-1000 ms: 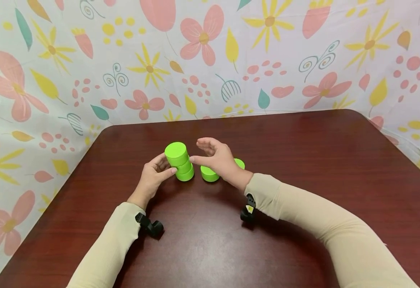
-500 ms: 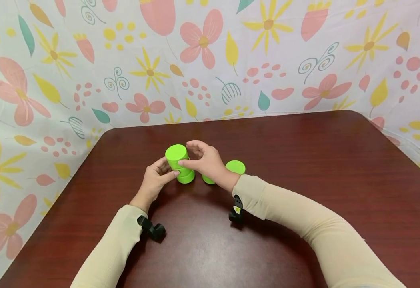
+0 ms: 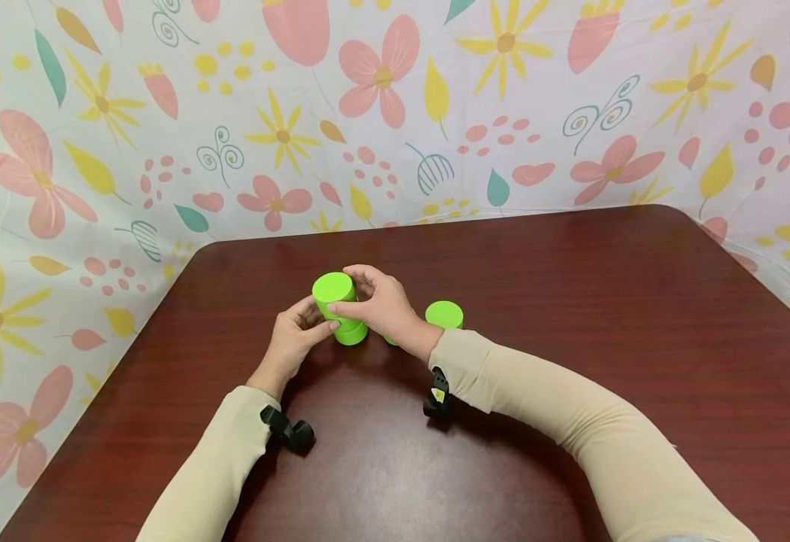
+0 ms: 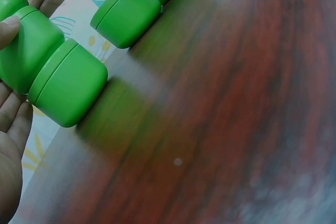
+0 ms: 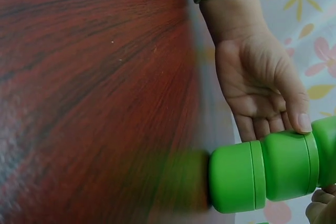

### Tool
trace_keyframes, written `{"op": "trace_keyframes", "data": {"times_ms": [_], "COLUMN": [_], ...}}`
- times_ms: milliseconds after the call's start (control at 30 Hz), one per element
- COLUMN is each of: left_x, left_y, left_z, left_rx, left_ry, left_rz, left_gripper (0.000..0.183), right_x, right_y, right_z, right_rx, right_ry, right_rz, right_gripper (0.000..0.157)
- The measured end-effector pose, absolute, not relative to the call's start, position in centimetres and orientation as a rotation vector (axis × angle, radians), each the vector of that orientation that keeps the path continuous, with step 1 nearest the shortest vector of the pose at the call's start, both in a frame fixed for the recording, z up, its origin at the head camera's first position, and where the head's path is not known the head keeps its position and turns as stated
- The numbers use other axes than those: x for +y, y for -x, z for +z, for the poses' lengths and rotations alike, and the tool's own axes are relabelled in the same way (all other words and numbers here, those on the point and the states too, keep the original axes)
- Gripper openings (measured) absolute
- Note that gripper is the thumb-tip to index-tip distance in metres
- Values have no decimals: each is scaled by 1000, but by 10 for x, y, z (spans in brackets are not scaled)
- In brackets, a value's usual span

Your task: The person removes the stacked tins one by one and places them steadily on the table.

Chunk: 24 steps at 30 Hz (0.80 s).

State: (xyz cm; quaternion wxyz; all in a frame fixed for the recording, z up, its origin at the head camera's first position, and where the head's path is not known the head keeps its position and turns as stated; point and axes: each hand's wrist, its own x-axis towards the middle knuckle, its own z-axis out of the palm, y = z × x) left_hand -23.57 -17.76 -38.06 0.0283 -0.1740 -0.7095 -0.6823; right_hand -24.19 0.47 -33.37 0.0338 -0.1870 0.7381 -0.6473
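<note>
Three green round lidded jars stand in a stack on the table, left of centre. My left hand (image 3: 290, 342) holds the middle jar (image 5: 287, 166) from the left, its thumb pressed near the lid seam. The bottom jar (image 4: 68, 85) stands on the table, below the fingers. From the right, my right hand (image 3: 387, 305) grips the top jar (image 3: 332, 288), thumb in front and fingers behind it. Part of those fingers is hidden by the jar. Two more green jars stand right of the stack; the right one (image 3: 444, 315) shows its lid, the nearer one (image 3: 391, 341) is mostly behind my right hand.
The dark red-brown wooden table (image 3: 537, 286) stretches out on both sides and in front. A flower-printed cloth (image 3: 395, 113) hangs behind its far edge and along the left side.
My right hand has moved left, from beside the stack onto the top jar, and its thumb and fingers have closed round it. My left hand has stayed on the stack.
</note>
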Motion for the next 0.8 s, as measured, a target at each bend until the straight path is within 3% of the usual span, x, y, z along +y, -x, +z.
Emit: {"op": "trace_keyframes", "data": {"times_ms": [800], "left_x": [-179], "left_y": [235], "left_z": [-383], "left_rx": [-2185], "left_ry": [558], "left_rz": [-2096], "left_gripper": [51], "right_x": [1], "right_y": [237], "right_z": [-336], "right_rx": [2306], "right_ry": [565], "right_rz": [-2035], "right_gripper": [51]}}
